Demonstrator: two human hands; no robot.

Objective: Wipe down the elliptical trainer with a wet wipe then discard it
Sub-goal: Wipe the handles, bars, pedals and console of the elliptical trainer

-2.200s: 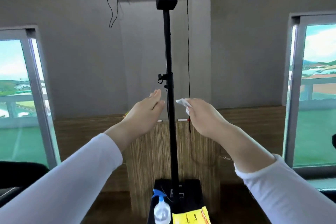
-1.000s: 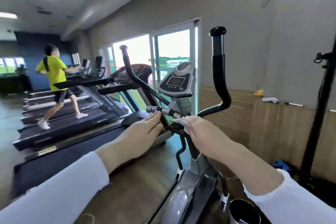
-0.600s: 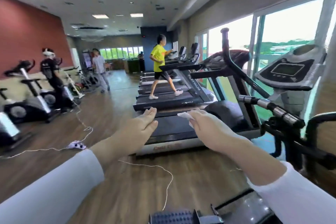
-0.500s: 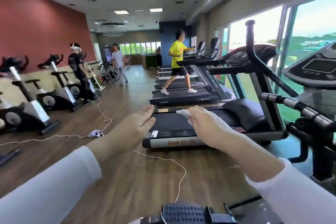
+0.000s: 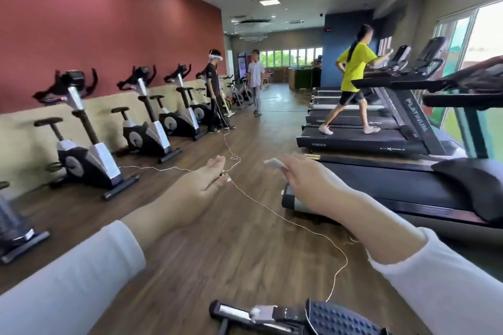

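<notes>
My right hand is stretched out in front of me, pinching a folded white wet wipe that sticks out past the fingertips. My left hand is held out flat beside it with fingers straight and together, holding nothing. Of the elliptical trainer only a black studded pedal and its grey link bar show at the bottom edge, below both hands. The console and handlebars are out of view.
Treadmills line the right side, one with a person in a yellow shirt running. Exercise bikes stand along the red wall on the left. Two people stand farther back. A thin white cable trails across the wooden floor.
My view has swung left from the wall and stand, past the elliptical's console, to the open gym floor. Both hands keep the same pose, the wipe still in the right.
</notes>
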